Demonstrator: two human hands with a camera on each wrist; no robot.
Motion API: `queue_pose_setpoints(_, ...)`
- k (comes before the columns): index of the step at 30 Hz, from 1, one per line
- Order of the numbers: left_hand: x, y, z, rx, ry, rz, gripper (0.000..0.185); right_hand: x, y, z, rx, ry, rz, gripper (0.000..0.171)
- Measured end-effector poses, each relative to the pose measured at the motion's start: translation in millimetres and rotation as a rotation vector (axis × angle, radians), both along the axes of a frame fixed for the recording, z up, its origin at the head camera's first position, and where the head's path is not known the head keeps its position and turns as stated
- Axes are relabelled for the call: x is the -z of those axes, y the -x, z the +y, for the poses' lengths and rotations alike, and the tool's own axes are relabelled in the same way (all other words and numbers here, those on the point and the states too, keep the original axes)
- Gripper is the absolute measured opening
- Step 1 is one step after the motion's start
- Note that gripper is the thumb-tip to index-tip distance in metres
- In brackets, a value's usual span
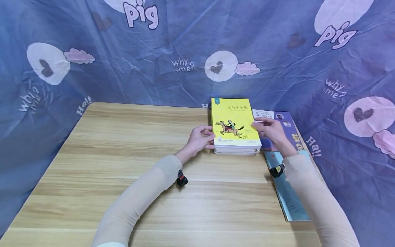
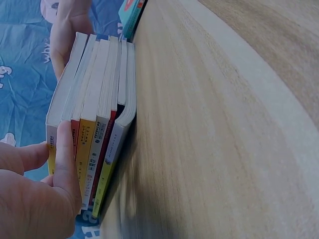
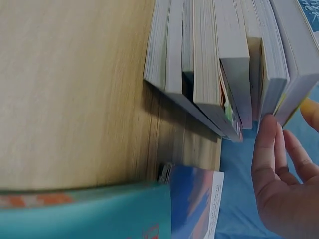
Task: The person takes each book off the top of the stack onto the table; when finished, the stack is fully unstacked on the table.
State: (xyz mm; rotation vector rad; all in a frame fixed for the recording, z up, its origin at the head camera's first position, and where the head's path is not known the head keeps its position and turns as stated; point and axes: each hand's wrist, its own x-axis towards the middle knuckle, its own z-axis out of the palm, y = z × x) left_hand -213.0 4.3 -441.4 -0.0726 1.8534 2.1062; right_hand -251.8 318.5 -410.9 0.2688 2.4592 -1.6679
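My left hand [image 1: 200, 139], forefinger straight, touches flat spines [image 2: 85, 149] of the book stack [image 1: 237, 150]; right hand [image 1: 273, 133], fingers loosely extended, at its layered page edges [image 3: 207, 55] (yellow 父与子全集 paperback [image 1: 231, 116] topmost).

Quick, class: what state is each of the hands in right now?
Left hand: open, touching the left side of the stack.
Right hand: open, touching the stack's right side.

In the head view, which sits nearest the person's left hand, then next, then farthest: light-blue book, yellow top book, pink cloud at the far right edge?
1. Yellow top book: right beside the left hand.
2. Light-blue book: farther right and lower.
3. Pink cloud: farthest, at the right edge.
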Motion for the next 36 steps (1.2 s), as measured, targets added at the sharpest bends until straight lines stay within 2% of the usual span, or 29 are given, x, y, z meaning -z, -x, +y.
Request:
queue_pose_setpoints(8, -0.2, -0.4, 1, 0.002, -0.014, -0.005, 0.051, 0.0, 0.4, -3, -0.018, -0.177, -0.043, 0.073)
queue_pose_setpoints(13, -0.1, -2.0, 0, -0.006, -0.005, -0.009, 0.051, -1.0, -0.9, 2, -0.045, -0.153, -0.072, 0.073)
queue_pose_setpoints(17, 1.0, -1.7, -1, -0.01, 0.001, -0.015, 0.05, -2.3, -3.1, 7, -0.089, -0.088, -0.105, 0.074)
queue_pose_setpoints(21, 2.2, -0.7, -1, 0.004, 0.009, -0.017, 0.05, -3.5, -7.6, 13, -0.138, 0.057, -0.154, 0.073)
queue_pose_setpoints(24, 2.5, -0.7, -1, 0.021, 0.022, -0.02, 0.051, -5.2, -12.8, 17, -0.151, 0.205, -0.205, 0.059)
queue_pose_setpoints(27, 3.1, -0.4, 0, 0.029, 0.034, -0.026, 0.052, -8.3, -19.5, 21, -0.152, 0.31, -0.243, 0.043)
queue_pose_setpoints(29, 3.5, 0.0, 0, 0.033, 0.035, -0.026, 0.053, -10.7, -24.5, 24, -0.141, 0.347, -0.252, 0.037)
queue_pose_setpoints(36, 5.2, 2.3, 1, 0.033, 0.033, -0.027, 0.056, -17.9, -49.7, 34, -0.109, 0.417, -0.204, 0.036)
